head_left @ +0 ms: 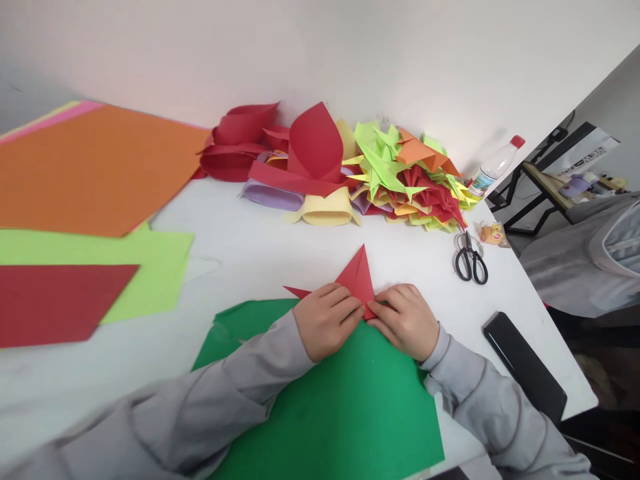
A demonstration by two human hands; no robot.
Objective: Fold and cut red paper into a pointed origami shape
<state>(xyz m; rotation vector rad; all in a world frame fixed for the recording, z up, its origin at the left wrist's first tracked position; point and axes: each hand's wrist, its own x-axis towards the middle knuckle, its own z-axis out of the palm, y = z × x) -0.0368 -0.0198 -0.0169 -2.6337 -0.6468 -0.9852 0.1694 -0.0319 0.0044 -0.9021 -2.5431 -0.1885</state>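
Both the left hand (327, 321) and right hand (406, 320) pinch the red paper (356, 275) between them, at the far edge of the green sheet (345, 407). If either hand slips or tugs hard, or the sheet slides, a fold could go crooked or rip.

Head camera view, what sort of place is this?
Probably a paper-craft workspace: a heap of folded paper shapes and black-handled scissors lie on the white table, and the left hand and right hand hold red folded paper.
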